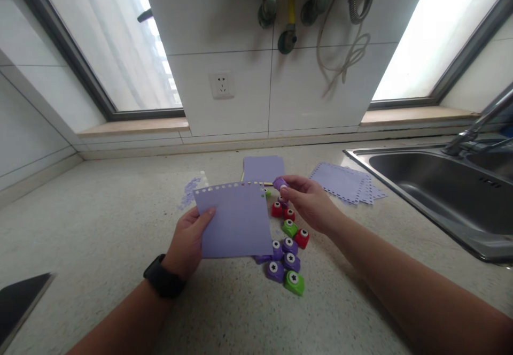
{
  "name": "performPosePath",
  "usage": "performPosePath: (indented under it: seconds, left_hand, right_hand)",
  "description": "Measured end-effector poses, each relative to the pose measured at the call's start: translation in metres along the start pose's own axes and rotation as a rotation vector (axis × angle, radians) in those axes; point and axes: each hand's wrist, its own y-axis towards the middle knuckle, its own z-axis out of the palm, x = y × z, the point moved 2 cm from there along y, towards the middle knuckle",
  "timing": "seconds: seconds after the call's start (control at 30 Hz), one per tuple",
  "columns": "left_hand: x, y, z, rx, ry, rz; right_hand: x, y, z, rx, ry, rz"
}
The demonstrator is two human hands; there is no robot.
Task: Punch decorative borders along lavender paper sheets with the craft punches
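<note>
My left hand [191, 237] grips the left edge of a purple sheet of paper [236, 224], thumb on top. Small shapes are punched along the sheet's top edge and its upper right corner. Between the thumb and fingers of my right hand [306, 197] is a purple craft punch [280, 184], just off the sheet's upper right corner and apart from it. Several more punches lie below on the counter: red punches [302, 238], green punches [294, 282] and purple punches [275, 270], a few partly hidden by the sheet.
A stack of purple paper [262, 168] lies behind the held sheet. Punched sheets [344, 183] fan out at the right, near the steel sink [425, 184]. Purple paper bits [189, 192] are scattered to the left. A dark flat object [22, 301] sits at the lower left.
</note>
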Motion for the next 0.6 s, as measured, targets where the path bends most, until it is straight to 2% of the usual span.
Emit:
performPosePath:
  seconds: [0.3,0.6]
  left_hand:
    - [-0.001,0.002,0.002,0.006,-0.113,0.080]
    - [0.002,0.003,0.000,0.011,-0.094,0.087]
  right_hand:
    - [0.013,-0.016,0.016,0.341,-0.037,-0.079]
    - [0.004,-0.017,0.017,0.288,-0.131,0.071]
